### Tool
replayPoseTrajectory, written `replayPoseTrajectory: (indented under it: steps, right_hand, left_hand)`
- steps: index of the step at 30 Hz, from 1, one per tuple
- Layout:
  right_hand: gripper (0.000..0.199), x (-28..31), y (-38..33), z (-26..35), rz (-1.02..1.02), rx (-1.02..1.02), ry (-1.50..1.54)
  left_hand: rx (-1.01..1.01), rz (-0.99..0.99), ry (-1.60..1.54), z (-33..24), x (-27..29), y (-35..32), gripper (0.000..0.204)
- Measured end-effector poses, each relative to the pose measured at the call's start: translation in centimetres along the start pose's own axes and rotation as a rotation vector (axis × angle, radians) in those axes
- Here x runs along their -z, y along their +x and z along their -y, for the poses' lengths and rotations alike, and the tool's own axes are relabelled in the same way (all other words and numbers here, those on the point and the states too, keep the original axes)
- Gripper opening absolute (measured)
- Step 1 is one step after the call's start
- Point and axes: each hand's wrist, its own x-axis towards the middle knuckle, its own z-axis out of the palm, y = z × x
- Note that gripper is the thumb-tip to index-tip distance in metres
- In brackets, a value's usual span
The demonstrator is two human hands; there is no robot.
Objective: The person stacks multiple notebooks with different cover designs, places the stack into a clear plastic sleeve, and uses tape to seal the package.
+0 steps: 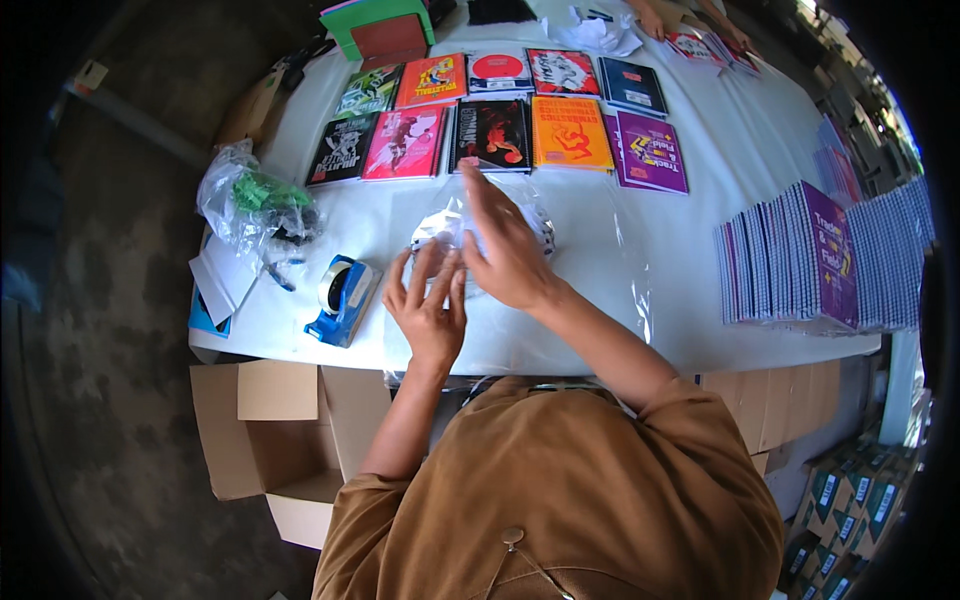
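My left hand [430, 305] lies flat, fingers together, on a clear plastic sheet [590, 270] spread over the white table [740, 150]. My right hand [505, 250] reaches over it, fingers stretched out, pressing on a small white and black object [440, 228] wrapped in the clear plastic. Both hands touch the plastic. What the object is stays unclear under the film and the hands.
Two rows of colourful booklets [500, 135] lie at the far side. A blue tape dispenser [342, 298] and a plastic bag with green items [255, 205] sit left. Upright stacks of purple booklets [800, 260] stand right. An open cardboard box [270, 440] is below the table. Another person's hands [655, 20] appear at the top.
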Motion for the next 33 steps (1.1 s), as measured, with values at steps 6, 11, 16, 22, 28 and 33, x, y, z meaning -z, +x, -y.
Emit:
replayPoseTrajectory:
  steps: [6,11,16,22,28,33]
  right_hand:
    - [0.052,1.1,-5.1,-1.2,-0.503,-0.228,-0.032]
    - [0.049,0.7,-5.4,0.7,0.022,-0.206,-0.242]
    - [0.043,0.2,-5.9,0.3,0.056,-0.112,-0.287]
    - [0.038,0.6,-5.2,1.0,0.056,-0.090,-0.316]
    - [0.033,0.4,-5.5,-0.2,0.001,-0.095,-0.352]
    - [0.031,-1.5,-6.2,-1.7,-0.248,-0.077,0.000]
  left_hand:
    - [-0.157,0.271,-0.026,-1.9,-0.4,1.6,0.037]
    - [-0.207,0.341,-0.161,-2.2,-0.7,2.4,0.074]
    - [0.390,0.554,-1.157,-1.0,1.2,5.9,0.087]
    - [-0.072,0.090,-0.458,2.5,-1.1,12.7,0.060]
    - [-0.051,0.523,-0.379,-0.3,-0.5,10.2,0.018]
    - [-0.248,0.143,-0.501,-1.4,-0.8,4.3,0.020]
